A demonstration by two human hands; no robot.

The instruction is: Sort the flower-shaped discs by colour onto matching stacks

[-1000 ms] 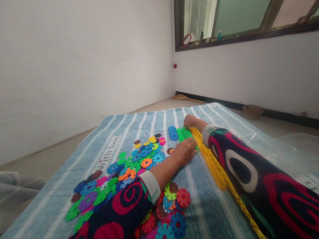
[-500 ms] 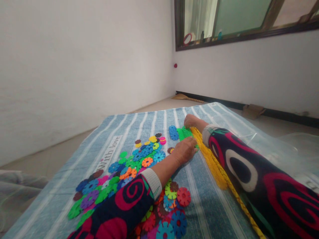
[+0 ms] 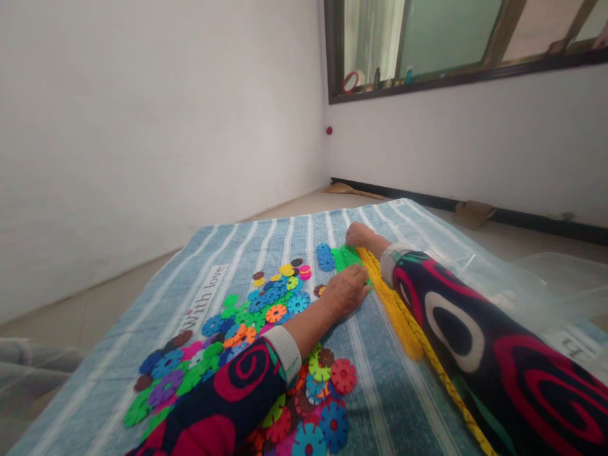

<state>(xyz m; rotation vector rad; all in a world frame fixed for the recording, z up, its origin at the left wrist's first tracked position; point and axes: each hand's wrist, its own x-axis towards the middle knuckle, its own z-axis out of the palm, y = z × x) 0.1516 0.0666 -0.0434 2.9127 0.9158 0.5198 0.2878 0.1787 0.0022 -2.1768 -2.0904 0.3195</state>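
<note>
Two hands curl, grip unclear: left hand (image 3: 348, 294) six o'clock of green discs (image 3: 346, 256), right hand (image 3: 360, 236) one; best press evenly.

"With love" | white strip (image 3: 221, 271) on striped cloth (image 3: 281, 235) | "h" | right-side patch (image 3: 588, 342) | far-corner lettering (image 3: 398, 202): too small

On the cloth (image 3: 256, 247), loose discs (image 3: 242, 334) spread from lower left to bottom centre, on either side of your left sleeve (image 3: 237, 392). Right of centre, grouped discs (image 3: 346, 256) lie between your left hand (image 3: 346, 292), nearer you, and your right hand (image 3: 361, 235), farther off, with a long strip (image 3: 394, 310) running toward the lower right. Behind the cloth, a broom (image 3: 339, 188) lies below the upper-right window (image 3: 451, 31).
</note>
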